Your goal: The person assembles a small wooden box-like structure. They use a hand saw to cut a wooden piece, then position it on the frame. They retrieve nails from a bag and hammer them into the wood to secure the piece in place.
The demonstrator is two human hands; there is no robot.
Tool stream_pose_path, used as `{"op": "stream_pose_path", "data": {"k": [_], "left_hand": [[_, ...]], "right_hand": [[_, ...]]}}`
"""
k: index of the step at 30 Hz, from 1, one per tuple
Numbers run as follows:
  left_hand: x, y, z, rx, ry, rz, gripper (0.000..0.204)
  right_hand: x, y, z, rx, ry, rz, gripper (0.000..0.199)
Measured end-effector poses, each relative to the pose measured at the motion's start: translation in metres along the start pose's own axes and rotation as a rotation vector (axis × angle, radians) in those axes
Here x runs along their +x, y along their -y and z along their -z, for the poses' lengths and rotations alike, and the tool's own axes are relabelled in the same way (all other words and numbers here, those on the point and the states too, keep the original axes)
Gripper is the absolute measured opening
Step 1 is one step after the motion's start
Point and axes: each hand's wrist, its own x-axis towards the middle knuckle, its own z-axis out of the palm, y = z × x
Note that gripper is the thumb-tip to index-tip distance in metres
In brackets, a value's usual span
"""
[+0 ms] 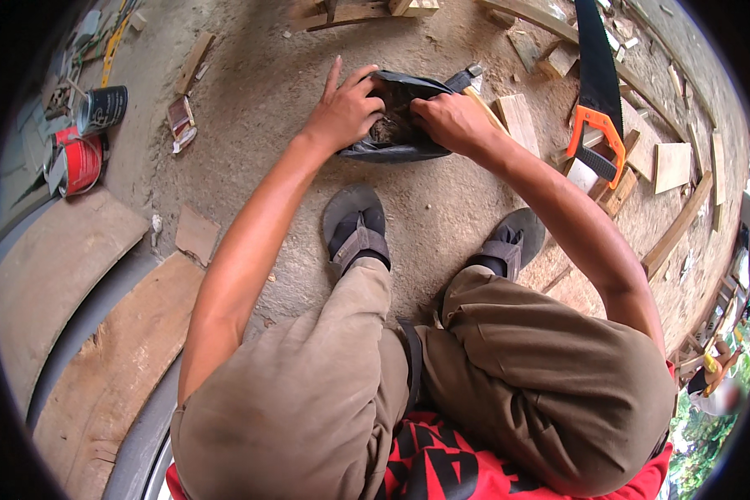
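On the ground in front of my feet stands a black plastic bag (396, 152), its mouth spread wide with brown, crumbly, soil-like stuff (389, 127) inside. My left hand (342, 110) grips the bag's left rim, thumb and some fingers bent over it while one finger sticks up. On the opposite side, my right hand (457, 122) is closed on the right rim, its fingertips turned into the opening and partly hidden. Just beyond the right hand lies what looks like a hammer (465, 77), partly covered by that hand.
A handsaw (596, 125) with an orange and black handle lies on wood offcuts (673, 167) at right. A red can (81, 165) and a dark can (103, 108) are at left, above wide boards (117, 375). My sandalled feet (356, 227) flank the ground below the bag. Another person (717, 392) is far right.
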Motion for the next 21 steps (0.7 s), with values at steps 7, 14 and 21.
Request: {"op": "stream_pose_path", "data": {"k": [7,14,21], "left_hand": [[0.002,0.032,0.010,-0.350,-0.240,0.089,0.016],[-0.012,0.008,0.013,0.018,-0.082,0.116,0.028],[-0.043,0.001,0.008,-0.043,-0.109,0.294,0.037]], "right_hand": [[-0.001,-0.007,0.006,0.105,-0.023,-0.031,0.019],[0.000,-0.003,0.006,0.274,-0.197,0.152,0.017],[0.030,0.027,-0.002,0.182,-0.196,0.382,0.029]]}}
